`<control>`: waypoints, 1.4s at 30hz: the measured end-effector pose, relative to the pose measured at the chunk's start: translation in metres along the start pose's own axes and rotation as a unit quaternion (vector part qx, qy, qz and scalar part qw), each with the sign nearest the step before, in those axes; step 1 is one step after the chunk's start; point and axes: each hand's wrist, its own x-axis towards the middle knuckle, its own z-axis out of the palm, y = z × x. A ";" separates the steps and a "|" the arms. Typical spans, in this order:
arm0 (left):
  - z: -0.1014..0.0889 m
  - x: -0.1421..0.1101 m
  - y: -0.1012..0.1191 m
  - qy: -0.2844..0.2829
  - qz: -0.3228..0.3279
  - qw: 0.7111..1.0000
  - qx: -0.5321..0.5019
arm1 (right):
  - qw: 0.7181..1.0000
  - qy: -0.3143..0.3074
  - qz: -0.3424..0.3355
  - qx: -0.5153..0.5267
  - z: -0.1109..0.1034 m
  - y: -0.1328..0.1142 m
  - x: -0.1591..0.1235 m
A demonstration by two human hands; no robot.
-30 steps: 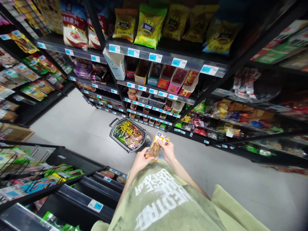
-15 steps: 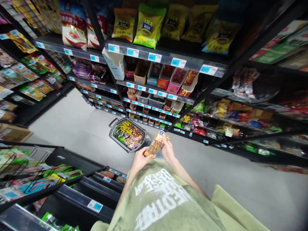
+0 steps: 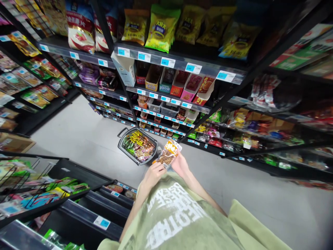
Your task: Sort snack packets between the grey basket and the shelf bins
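Note:
In front of my shirt I hold a snack packet with an orange and white top and a clear part showing brown pieces. My left hand has its fingers curled at the packet's lower left corner. The packet's right edge is gripped by my right hand, thumb toward the front. Just beyond my left hand, a black-rimmed shopping basket stands on the floor, filled with many small yellow, green, orange and purple packets.
Ahead rises a black shelf unit with bagged snacks on top and open cartons below. More stocked shelves stand right and left. A shelf lies close at lower left. Grey floor runs between them, with a cardboard box at left.
The packet has turned so a broader face with orange print shows. My left hand's fingers have moved from its side onto its lower corner, while my right hand keeps its hold.

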 end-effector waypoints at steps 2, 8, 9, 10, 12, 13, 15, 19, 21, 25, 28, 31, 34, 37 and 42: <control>-0.003 0.001 0.001 -0.018 -0.001 1.000 0.017 | 1.000 0.007 0.004 -0.001 0.000 0.000 0.000; -0.003 0.003 0.001 -0.032 -0.007 0.999 0.019 | 1.000 0.008 0.024 0.010 -0.003 0.003 -0.001; -0.003 0.002 0.001 -0.031 -0.007 0.999 0.017 | 1.000 0.011 0.023 0.009 -0.003 0.003 -0.001; -0.002 0.002 0.000 -0.030 -0.006 0.999 0.015 | 1.000 0.012 0.022 0.007 -0.003 0.003 -0.002; -0.001 0.002 0.000 -0.028 -0.007 0.999 0.013 | 1.000 0.010 0.020 0.006 -0.002 0.003 -0.002; -0.001 0.001 0.000 -0.028 -0.008 0.999 0.012 | 1.000 0.010 0.019 0.004 -0.001 0.002 -0.003; 0.000 0.001 0.000 -0.029 -0.010 0.999 0.013 | 1.000 0.012 0.016 -0.002 0.000 0.002 -0.003; 0.001 0.001 0.000 -0.027 -0.012 1.000 0.007 | 1.000 0.008 0.014 -0.014 0.000 0.001 -0.004; 0.001 0.001 -0.001 -0.024 -0.012 1.000 0.000 | 1.000 0.002 0.012 -0.013 -0.001 0.001 -0.004; 0.002 0.001 -0.001 -0.019 -0.013 1.000 -0.005 | 0.999 0.014 0.018 -0.024 -0.004 0.001 -0.003; 0.003 0.000 -0.001 -0.021 -0.016 1.000 -0.004 | 0.999 0.029 0.012 -0.028 -0.005 0.002 -0.004; 0.003 -0.001 -0.002 -0.018 -0.016 1.000 0.004 | 0.999 0.026 -0.002 -0.032 -0.006 0.003 -0.004; 0.003 -0.001 -0.002 -0.015 -0.011 1.000 0.014 | 0.999 0.009 -0.010 -0.043 -0.005 0.003 -0.005; 0.003 -0.001 -0.002 -0.017 -0.006 1.000 0.017 | 0.999 0.006 -0.010 -0.047 -0.004 0.002 -0.006; 0.005 -0.001 -0.003 -0.014 -0.003 1.000 0.018 | 0.999 0.014 -0.005 -0.044 -0.005 0.003 -0.006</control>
